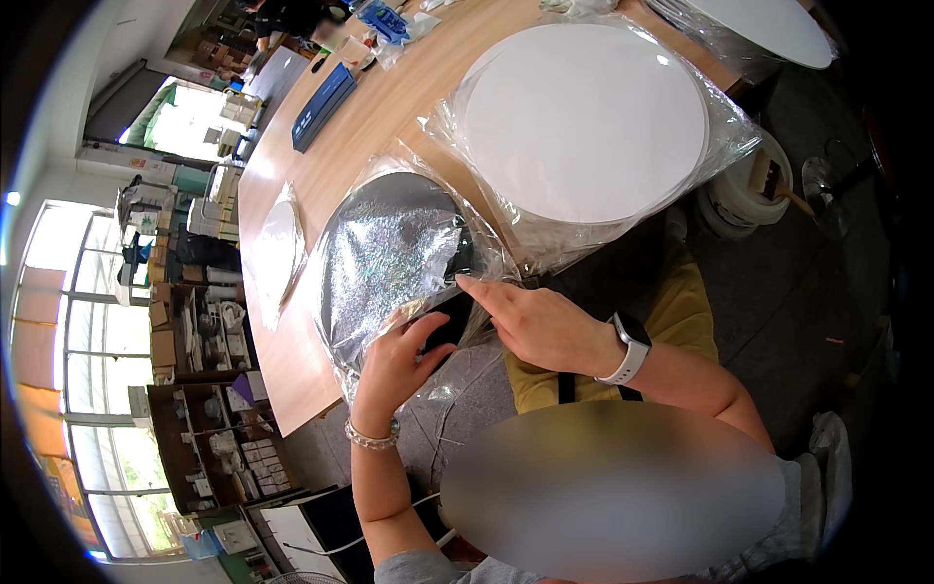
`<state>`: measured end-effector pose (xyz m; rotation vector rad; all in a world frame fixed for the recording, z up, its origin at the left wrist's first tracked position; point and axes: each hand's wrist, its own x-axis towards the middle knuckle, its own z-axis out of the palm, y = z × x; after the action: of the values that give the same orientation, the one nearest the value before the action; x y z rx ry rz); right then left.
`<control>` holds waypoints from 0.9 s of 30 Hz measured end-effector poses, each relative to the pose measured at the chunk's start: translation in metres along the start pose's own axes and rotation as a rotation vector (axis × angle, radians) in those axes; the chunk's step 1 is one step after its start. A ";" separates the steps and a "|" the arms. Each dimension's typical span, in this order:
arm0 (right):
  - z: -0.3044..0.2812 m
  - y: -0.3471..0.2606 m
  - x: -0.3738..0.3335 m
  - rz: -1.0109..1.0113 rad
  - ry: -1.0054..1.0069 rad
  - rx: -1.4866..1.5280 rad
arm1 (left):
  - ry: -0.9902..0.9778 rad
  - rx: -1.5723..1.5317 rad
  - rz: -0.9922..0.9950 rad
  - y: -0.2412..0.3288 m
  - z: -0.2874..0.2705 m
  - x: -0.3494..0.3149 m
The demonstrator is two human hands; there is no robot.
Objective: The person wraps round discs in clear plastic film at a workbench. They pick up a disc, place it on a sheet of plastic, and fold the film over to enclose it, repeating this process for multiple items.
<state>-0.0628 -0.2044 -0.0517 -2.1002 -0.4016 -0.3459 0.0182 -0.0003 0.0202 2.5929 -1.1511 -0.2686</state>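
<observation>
Lying at the near edge of the counter (pixel 292 365), a dark round disc (pixel 389 190) sat directly in front of both hands, under a crinkled, shiny layer of clear film (pixel 389 263). The left hand (pixel 397 362) reached up to the disc's near rim, its fingers bent over the film there and its thumb spread apart from the index finger; whether the hidden fingertips gripped anything I could not tell. The right hand (pixel 530 326) came in from the other side, index finger stretched out to the disc's near right border, the remaining fingers curled under. I could not tell whether it pinched the film or only touched it. The two hands were near each other but apart, the disc lying mostly beyond them, toward the far side. Loose film hung past the counter's edge below the hands.

A white band with a watch (pixel 632 336) circled the right wrist, and a beaded bracelet (pixel 373 436) the left. Beyond the right hand lay a larger white disc (pixel 589 122) in a clear bag (pixel 715 136). A smaller white piece (pixel 279 243) in wrapping rested left of the dark disc, with a blue box (pixel 323 105) farther back. A bucket (pixel 725 214) stood to the right, below counter level.
</observation>
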 end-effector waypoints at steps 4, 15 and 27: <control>0.002 0.001 -0.001 0.006 0.037 0.016 | -0.017 0.011 -0.014 0.006 -0.003 -0.001; 0.008 0.005 -0.002 -0.008 0.022 -0.011 | 0.108 0.247 0.157 0.001 0.009 -0.004; 0.007 0.001 0.002 -0.005 0.025 0.008 | 0.078 0.173 0.038 0.004 0.011 -0.007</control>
<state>-0.0601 -0.1987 -0.0548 -2.0852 -0.3931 -0.3720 0.0077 -0.0003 0.0117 2.6991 -1.2443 -0.0612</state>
